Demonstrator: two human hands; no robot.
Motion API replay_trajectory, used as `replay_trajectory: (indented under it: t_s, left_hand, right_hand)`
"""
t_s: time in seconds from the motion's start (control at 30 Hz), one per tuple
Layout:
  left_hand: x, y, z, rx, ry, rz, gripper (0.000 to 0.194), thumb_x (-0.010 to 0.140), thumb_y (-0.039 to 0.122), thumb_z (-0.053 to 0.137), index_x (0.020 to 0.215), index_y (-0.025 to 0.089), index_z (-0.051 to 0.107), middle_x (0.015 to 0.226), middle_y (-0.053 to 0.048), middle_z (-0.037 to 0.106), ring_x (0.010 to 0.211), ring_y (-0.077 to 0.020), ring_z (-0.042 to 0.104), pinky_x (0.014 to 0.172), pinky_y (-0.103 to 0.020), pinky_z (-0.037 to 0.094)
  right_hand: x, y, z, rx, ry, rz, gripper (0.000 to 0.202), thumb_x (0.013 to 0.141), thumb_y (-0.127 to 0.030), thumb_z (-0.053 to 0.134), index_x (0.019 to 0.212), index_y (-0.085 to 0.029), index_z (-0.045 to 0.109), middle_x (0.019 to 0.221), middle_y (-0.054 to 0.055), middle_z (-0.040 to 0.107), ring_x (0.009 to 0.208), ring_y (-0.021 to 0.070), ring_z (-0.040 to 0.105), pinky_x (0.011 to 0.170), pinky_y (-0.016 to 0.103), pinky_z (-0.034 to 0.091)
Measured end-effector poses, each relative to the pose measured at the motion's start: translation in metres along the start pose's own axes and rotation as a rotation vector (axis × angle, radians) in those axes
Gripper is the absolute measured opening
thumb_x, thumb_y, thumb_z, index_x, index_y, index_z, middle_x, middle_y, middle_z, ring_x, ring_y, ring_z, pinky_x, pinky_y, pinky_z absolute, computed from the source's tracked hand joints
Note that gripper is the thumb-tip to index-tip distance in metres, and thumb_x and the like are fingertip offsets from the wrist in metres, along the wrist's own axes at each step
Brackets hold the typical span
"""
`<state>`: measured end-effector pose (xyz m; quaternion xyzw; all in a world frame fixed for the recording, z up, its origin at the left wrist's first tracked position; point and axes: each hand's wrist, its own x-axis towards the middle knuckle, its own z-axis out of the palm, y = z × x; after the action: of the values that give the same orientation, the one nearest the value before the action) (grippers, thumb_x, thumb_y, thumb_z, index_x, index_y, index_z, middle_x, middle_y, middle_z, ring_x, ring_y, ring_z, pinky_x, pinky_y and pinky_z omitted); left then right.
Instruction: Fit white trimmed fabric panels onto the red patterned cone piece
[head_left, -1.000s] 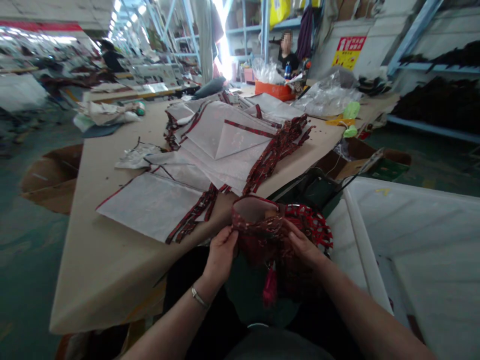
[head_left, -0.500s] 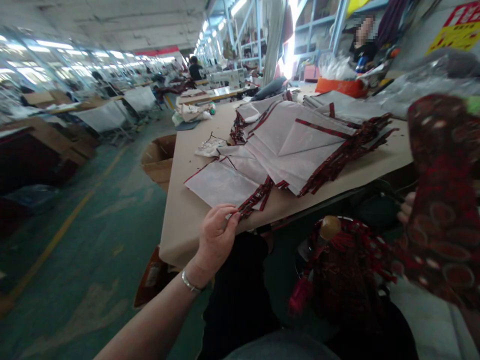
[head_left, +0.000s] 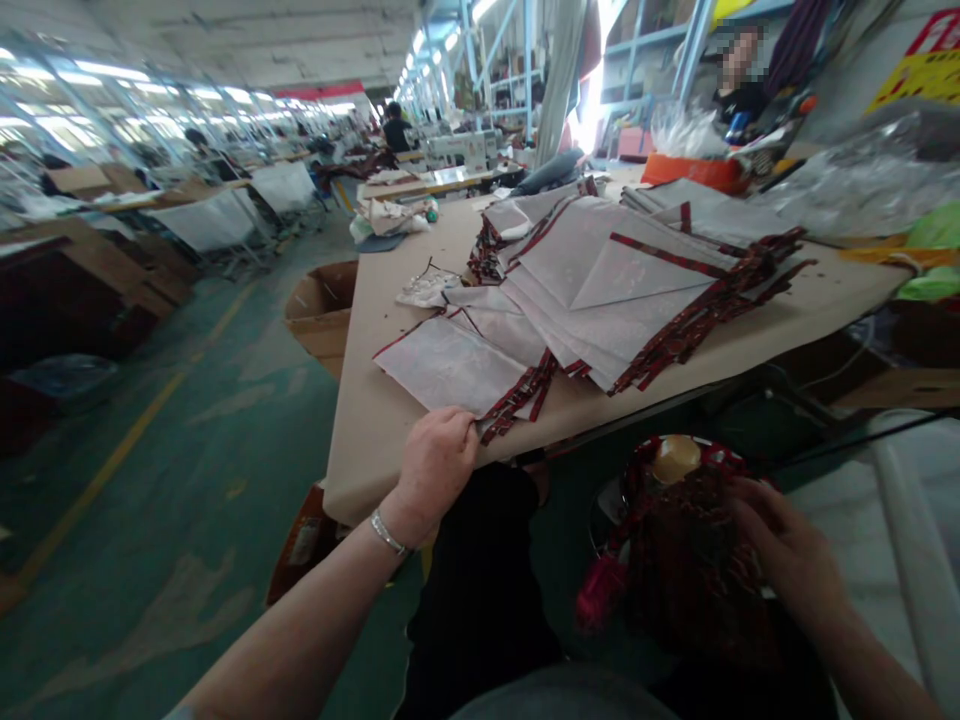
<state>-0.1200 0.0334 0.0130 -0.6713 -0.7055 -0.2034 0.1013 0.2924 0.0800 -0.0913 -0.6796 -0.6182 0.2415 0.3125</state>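
Note:
My left hand (head_left: 439,460) is closed in a pinch on the near corner of a pale fabric piece (head_left: 450,362) with dark red patterned trim, at the table's front edge. Beside it lies a larger stack of similar trimmed pieces (head_left: 600,270), fanned out on the table. Low on the right, my right hand (head_left: 787,545) reaches over a heap of dark red patterned fabric (head_left: 690,570) beside my legs. Its fingers look apart and touch the heap; some blur covers the fingertips. A rounded yellowish thing (head_left: 677,459) sits atop the heap.
The brown-covered table (head_left: 367,440) spans the middle. A cardboard box (head_left: 319,310) stands against its left side. An orange tub (head_left: 694,172) and clear plastic bags (head_left: 840,190) are at the back right. A white bin (head_left: 919,500) stands low right. Another person (head_left: 739,85) is behind the table.
My right hand has come down and left to the fabric heap. The patterned cloth raised at the right is no longer up there. My left hand keeps its pinch on the corner.

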Motion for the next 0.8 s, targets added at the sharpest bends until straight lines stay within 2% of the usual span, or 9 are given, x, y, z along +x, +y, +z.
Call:
replay_trajectory:
  t_s: [0.07,0.1,0.2,0.27,0.33,0.4,0.53,0.67,0.8]
  left_hand:
    - [0.003,0.0,-0.005,0.007,-0.031,-0.047,0.024,0.087,0.019,0.045,0.077,0.018,0.067,0.079,-0.006,0.068,0.078,-0.0197,0.062,0.074,-0.03,0.045]
    - [0.004,-0.001,-0.009,0.005,-0.04,-0.071,0.025,0.087,0.019,0.045,0.075,0.018,0.067,0.077,-0.006,0.068,0.076,-0.0192,0.062,0.072,-0.029,0.045]
    - [0.008,-0.002,-0.018,-0.025,-0.054,-0.11,0.027,0.085,0.018,0.044,0.072,0.018,0.068,0.077,-0.006,0.07,0.075,-0.0176,0.063,0.07,-0.027,0.043]
    - [0.009,-0.003,-0.024,-0.05,-0.083,-0.111,0.026,0.083,0.018,0.045,0.071,0.018,0.069,0.077,-0.006,0.071,0.072,-0.0167,0.062,0.068,-0.027,0.042]
    - [0.008,-0.003,-0.03,-0.085,-0.133,-0.112,0.026,0.081,0.017,0.046,0.067,0.017,0.068,0.071,-0.006,0.07,0.066,-0.0162,0.06,0.064,-0.027,0.04]
    - [0.005,-0.004,-0.037,-0.153,-0.192,-0.121,0.026,0.079,0.017,0.047,0.063,0.017,0.068,0.065,-0.005,0.069,0.061,-0.0157,0.058,0.059,-0.026,0.038]
    - [0.0,-0.008,-0.049,-0.268,-0.256,-0.19,0.024,0.074,0.017,0.046,0.064,0.017,0.068,0.062,-0.004,0.068,0.058,-0.0154,0.058,0.057,-0.026,0.037]
    - [-0.007,-0.012,-0.057,-0.236,-0.157,-0.206,0.018,0.071,0.017,0.046,0.061,0.02,0.061,0.061,-0.001,0.064,0.06,-0.016,0.058,0.056,-0.026,0.037]
    - [-0.018,-0.029,-0.044,-0.242,0.024,-0.178,0.013,0.07,0.02,0.05,0.063,0.024,0.061,0.066,-0.001,0.065,0.062,-0.0192,0.061,0.059,-0.029,0.043]
  right_hand:
    - [-0.015,-0.053,-0.012,0.06,0.031,-0.202,0.036,0.082,-0.05,0.051,0.099,-0.022,0.066,0.096,0.007,0.073,0.087,0.0242,0.069,0.081,0.038,0.056]
    - [-0.023,-0.079,-0.016,0.103,0.007,-0.371,0.028,0.084,-0.044,0.053,0.097,-0.024,0.067,0.091,0.005,0.072,0.083,0.0215,0.069,0.077,0.033,0.056]
    - [-0.039,-0.149,-0.009,0.24,-0.25,-0.816,0.016,0.09,-0.025,0.054,0.102,-0.027,0.064,0.089,0.002,0.07,0.08,0.0145,0.067,0.072,0.023,0.053]
    - [-0.038,-0.186,0.008,0.28,-0.411,-0.959,0.016,0.092,-0.02,0.053,0.103,-0.024,0.063,0.091,0.003,0.068,0.083,0.0132,0.064,0.073,0.022,0.051]
    - [-0.028,-0.217,0.03,0.268,-0.463,-1.04,0.016,0.094,-0.02,0.05,0.1,-0.019,0.065,0.092,0.005,0.067,0.088,0.0147,0.06,0.078,0.025,0.049]
    - [-0.014,-0.244,0.054,0.193,-0.437,-1.126,0.02,0.095,-0.02,0.047,0.099,-0.016,0.066,0.096,0.007,0.066,0.093,0.0175,0.056,0.087,0.031,0.047]
    - [0.007,-0.285,0.099,-0.1,-0.429,-1.247,0.02,0.091,-0.022,0.055,0.105,-0.017,0.068,0.105,0.009,0.064,0.102,0.0235,0.051,0.092,0.04,0.042]
    - [0.008,-0.308,0.126,-0.328,-0.473,-1.316,0.016,0.087,-0.026,0.058,0.096,-0.02,0.069,0.099,0.008,0.065,0.098,0.0257,0.055,0.085,0.04,0.044]
    - [0.021,-0.317,0.136,-0.47,-0.339,-1.229,0.015,0.083,-0.022,0.055,0.088,-0.016,0.067,0.094,0.012,0.065,0.091,0.0265,0.059,0.078,0.04,0.048]
